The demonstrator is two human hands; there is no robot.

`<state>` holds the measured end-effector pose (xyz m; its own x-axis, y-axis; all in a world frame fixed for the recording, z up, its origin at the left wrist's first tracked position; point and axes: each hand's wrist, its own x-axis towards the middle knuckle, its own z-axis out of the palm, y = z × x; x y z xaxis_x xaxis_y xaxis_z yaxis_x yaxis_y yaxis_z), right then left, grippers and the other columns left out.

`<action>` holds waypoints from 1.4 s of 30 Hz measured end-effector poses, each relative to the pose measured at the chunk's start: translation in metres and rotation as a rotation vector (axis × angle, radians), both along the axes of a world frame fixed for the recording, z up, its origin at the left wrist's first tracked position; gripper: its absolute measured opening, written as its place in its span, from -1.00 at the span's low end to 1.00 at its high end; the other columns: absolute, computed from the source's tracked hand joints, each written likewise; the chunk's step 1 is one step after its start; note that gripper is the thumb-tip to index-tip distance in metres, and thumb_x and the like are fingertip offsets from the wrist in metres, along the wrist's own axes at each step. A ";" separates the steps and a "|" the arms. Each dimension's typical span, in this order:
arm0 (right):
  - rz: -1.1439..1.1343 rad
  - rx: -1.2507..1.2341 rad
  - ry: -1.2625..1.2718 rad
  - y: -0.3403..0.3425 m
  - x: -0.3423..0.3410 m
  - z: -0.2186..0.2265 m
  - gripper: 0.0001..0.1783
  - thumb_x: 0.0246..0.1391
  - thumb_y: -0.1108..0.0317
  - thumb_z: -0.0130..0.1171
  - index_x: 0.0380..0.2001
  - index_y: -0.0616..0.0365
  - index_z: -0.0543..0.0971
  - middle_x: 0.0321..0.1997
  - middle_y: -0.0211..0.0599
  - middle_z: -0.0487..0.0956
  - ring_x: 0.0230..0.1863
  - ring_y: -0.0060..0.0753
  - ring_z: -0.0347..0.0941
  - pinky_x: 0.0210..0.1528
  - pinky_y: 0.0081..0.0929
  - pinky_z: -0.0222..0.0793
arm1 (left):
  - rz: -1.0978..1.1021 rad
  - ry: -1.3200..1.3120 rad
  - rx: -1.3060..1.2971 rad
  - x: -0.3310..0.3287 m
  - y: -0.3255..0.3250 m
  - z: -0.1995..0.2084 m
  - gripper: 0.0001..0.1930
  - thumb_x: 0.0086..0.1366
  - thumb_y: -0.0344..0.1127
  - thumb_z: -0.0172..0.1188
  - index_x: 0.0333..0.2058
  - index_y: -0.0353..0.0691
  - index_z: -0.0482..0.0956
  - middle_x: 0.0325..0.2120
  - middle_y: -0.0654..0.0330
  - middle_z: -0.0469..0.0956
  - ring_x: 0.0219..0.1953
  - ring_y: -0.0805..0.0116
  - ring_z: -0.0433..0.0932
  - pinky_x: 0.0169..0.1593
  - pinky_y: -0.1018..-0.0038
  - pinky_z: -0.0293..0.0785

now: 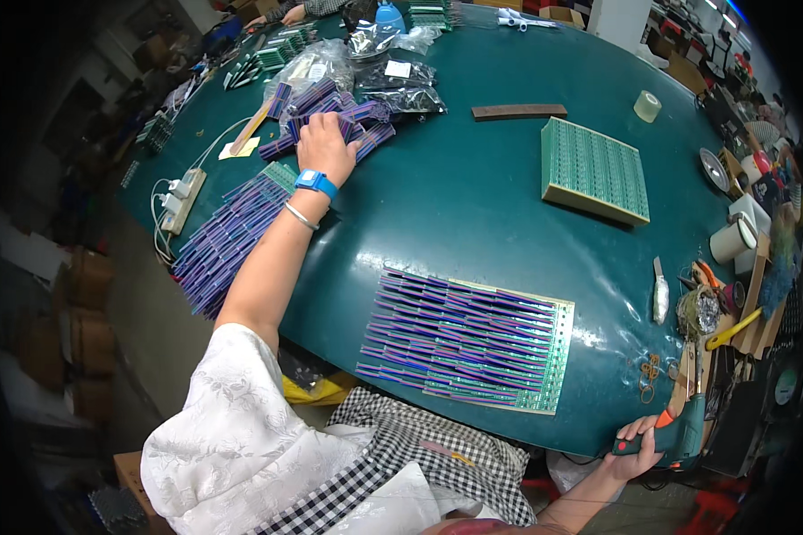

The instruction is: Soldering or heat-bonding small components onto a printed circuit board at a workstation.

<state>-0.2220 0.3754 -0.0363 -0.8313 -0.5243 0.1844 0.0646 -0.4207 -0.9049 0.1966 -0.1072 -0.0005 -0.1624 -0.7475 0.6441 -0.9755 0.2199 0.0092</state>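
Note:
At the back left, my left hand (326, 147) has its fingers curled over a bundle of purple-blue wires (308, 125) in a loose pile; its fingertips are partly hidden. Below that arm lies a panel of green circuit boards (232, 232) covered with the same thin wires. Another green circuit panel (564, 357) lies in front of me, with rows of purple-blue wires across it and its right strip bare. By the table's right front edge, my right hand (635, 450) is closed round the dark grip of a green and orange gun-shaped tool (689, 428).
A thick stack of green boards (598, 169) stands at right, with a brown bar (519, 111) behind it. A tape roll (648, 106), a wrapped blade (659, 294) and rubber bands (649, 374) lie rightward. A power strip (184, 201) sits at the left edge; plastic bags (401, 85) lie behind the wires.

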 end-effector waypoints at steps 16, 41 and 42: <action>0.000 -0.004 -0.023 -0.001 0.000 0.004 -0.38 0.09 0.49 0.02 0.24 0.41 0.19 -0.44 -0.27 0.37 -0.57 -0.55 0.32 -0.62 -0.62 0.39 | -0.954 1.260 1.052 -0.079 0.115 0.070 -0.39 0.21 -0.47 0.37 0.20 -0.32 0.31 -0.05 0.00 0.58 -0.04 0.23 0.63 0.07 0.26 0.60; 0.038 -0.121 -0.097 0.000 -0.002 -0.001 -0.35 0.07 0.50 0.06 0.24 0.44 0.19 -0.44 -0.22 0.38 -0.58 -0.53 0.34 -0.63 -0.60 0.44 | -0.909 1.416 1.580 -0.165 0.170 0.056 -0.48 0.23 -0.39 0.36 0.11 -0.22 0.32 -0.12 0.11 0.59 -0.06 0.27 0.65 -0.03 0.35 0.67; 0.036 -0.119 -0.095 0.000 -0.001 0.000 -0.35 0.07 0.50 0.06 0.24 0.44 0.19 -0.43 -0.22 0.38 -0.59 -0.53 0.34 -0.63 -0.60 0.44 | -0.896 1.407 1.577 -0.166 0.170 0.055 -0.48 0.23 -0.39 0.36 0.11 -0.22 0.32 -0.12 0.11 0.59 -0.06 0.27 0.65 -0.03 0.35 0.67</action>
<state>-0.2234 0.3754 -0.0368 -0.8289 -0.5335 0.1679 0.1651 -0.5201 -0.8380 0.0308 0.0627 0.0549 -0.7532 -0.6253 -0.2040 0.0996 -0.4150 0.9043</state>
